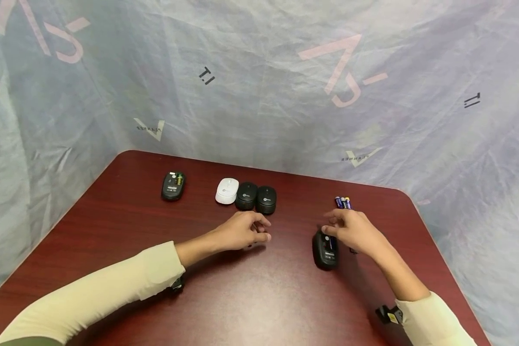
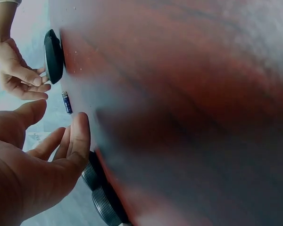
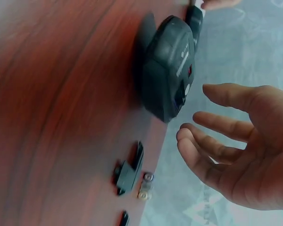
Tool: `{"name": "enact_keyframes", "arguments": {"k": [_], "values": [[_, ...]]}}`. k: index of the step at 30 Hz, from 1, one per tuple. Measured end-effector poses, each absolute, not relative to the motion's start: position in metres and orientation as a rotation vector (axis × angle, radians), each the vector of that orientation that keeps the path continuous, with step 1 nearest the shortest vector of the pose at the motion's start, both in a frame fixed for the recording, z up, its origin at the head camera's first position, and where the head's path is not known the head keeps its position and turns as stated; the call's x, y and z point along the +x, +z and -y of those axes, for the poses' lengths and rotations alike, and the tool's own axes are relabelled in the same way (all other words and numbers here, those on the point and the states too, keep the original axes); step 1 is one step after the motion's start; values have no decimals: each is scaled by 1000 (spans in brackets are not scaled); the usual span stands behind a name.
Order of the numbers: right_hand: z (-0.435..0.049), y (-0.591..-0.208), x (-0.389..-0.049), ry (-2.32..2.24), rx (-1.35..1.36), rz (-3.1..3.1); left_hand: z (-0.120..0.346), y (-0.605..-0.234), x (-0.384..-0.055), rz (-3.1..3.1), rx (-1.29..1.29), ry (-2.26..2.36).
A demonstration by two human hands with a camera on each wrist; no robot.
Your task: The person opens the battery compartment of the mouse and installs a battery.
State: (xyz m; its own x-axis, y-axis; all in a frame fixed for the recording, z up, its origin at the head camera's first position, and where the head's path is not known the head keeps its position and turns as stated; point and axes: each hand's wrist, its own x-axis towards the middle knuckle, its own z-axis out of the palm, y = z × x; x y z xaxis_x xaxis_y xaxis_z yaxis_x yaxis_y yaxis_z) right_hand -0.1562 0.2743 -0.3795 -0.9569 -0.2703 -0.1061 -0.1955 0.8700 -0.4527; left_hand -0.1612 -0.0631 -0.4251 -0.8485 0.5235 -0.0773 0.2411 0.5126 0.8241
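Observation:
A black computer mouse (image 1: 325, 254) lies upside down on the table, its battery bay facing up. My right hand (image 1: 355, 231) hovers over its far end, fingers loosely bent; in the right wrist view the mouse (image 3: 167, 70) stands apart from the fingertips (image 3: 186, 134). My left hand (image 1: 242, 230) hangs over the middle of the table with relaxed fingers and nothing in them. It is nearest a row of one white mouse (image 1: 227, 191) and two black mice (image 1: 247, 194). Several AAA-size batteries (image 1: 343, 202) lie beyond my right hand, which partly covers them.
Another upturned black mouse (image 1: 173, 185) with batteries in its open bay lies at the back left. A small black plastic piece (image 3: 127, 176) lies near the batteries. The dark red table (image 1: 251, 298) meets a hanging grey cloth (image 1: 259, 120) at the back.

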Motion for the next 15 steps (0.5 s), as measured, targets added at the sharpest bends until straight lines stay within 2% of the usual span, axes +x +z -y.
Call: {"name": "enact_keyframes", "arguments": {"k": [7,15], "values": [[-285,-378,-147,-709,-346,-2906,58,-433,-171,-2599,848,1163],[-247,-382,-164,-680,-629,-2883,59,-417,-197,-2902,953,782]]}}
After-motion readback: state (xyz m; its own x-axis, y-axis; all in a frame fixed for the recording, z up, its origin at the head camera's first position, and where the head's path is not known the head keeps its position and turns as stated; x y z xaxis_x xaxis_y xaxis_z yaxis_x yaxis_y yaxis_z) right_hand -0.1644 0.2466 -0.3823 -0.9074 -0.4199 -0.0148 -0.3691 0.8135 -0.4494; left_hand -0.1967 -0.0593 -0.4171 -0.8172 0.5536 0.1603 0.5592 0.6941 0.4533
